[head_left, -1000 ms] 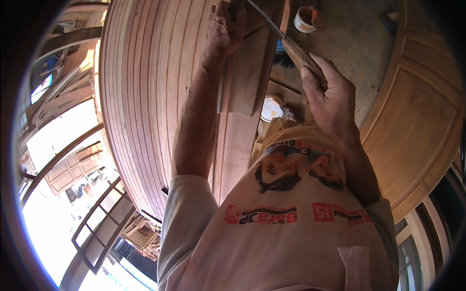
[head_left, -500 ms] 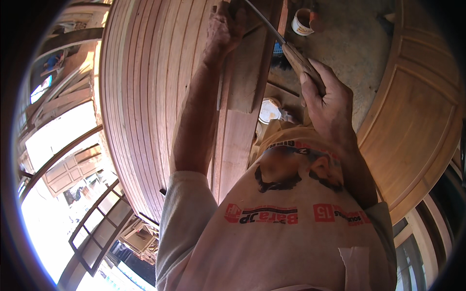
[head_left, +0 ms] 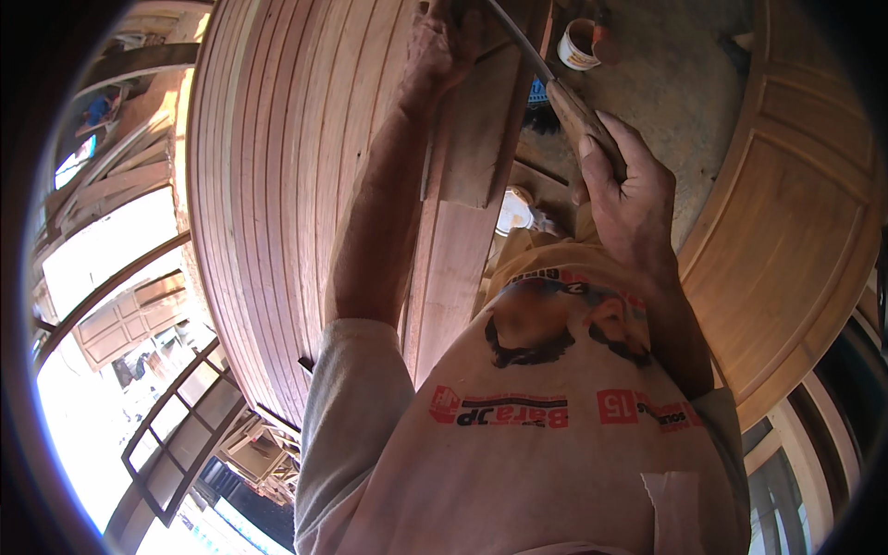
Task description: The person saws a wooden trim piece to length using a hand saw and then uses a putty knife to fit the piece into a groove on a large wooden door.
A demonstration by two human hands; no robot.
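Note:
My right hand (head_left: pixel 629 190) is closed round the worn wooden handle of a hand tool (head_left: pixel 585 120). From the handle a long, narrow grey metal blade slants up and left past the top edge, so its tip is out of view and I cannot tell its exact kind. At the top, my left hand (head_left: pixel 444 51) rests over a brown wooden board (head_left: pixel 467 166) with its fingers bent. Shadow and the picture's edge hide the fingertips and whatever they grip. That board lies on a broad surface of reddish planks (head_left: pixel 287 185).
Right of the planks, a white bucket with brown stains (head_left: pixel 578 48) stands on the floor, and a white round container (head_left: pixel 514 211) sits nearer me. A panelled wooden door (head_left: pixel 786 250) leans at the right. Window frames (head_left: pixel 176 430) and timber are at the left.
My left hand has shifted slightly right. The tool and my right hand have moved a little right and down. Both grips look the same.

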